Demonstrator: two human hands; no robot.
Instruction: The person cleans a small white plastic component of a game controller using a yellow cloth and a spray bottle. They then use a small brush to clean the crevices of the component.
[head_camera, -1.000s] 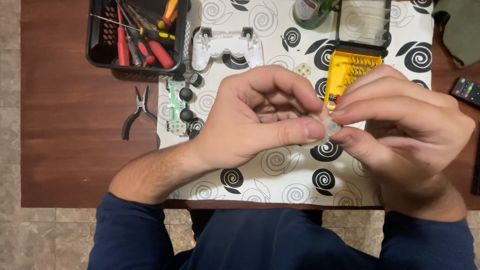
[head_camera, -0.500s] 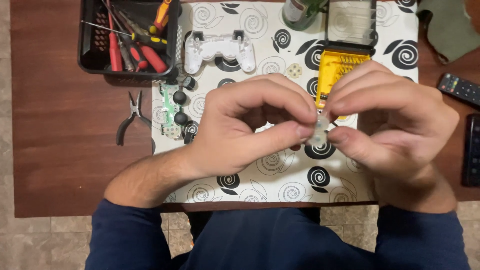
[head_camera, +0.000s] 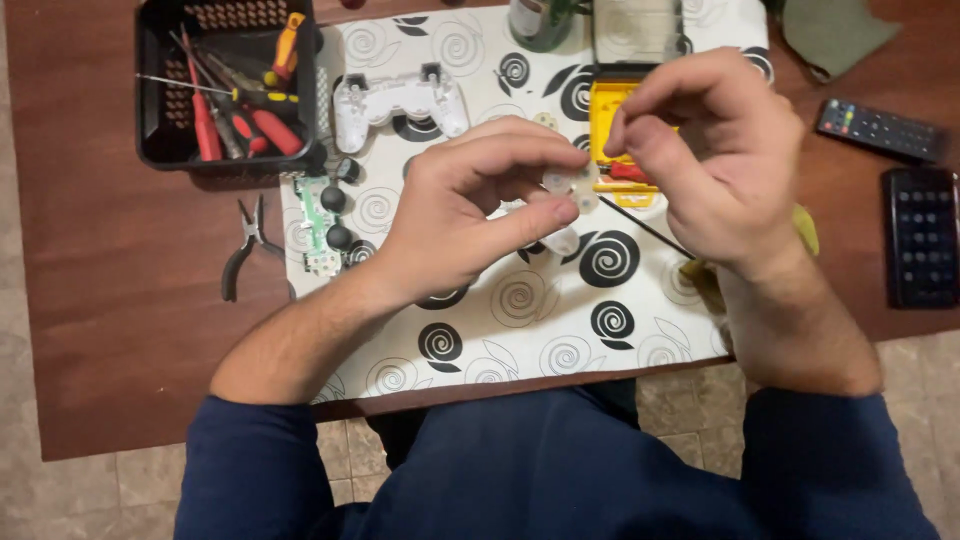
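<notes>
L hand pinches small translucent rubber button pad at mat centre; R hand at 3 o'clock, fingertips closed, apparently empty. We keep grip light, pad level, controller shell at 10.

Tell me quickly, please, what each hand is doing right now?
Left hand: pinching a small translucent part.
Right hand: fingers curled, beside the part; grip cannot be told.
</notes>
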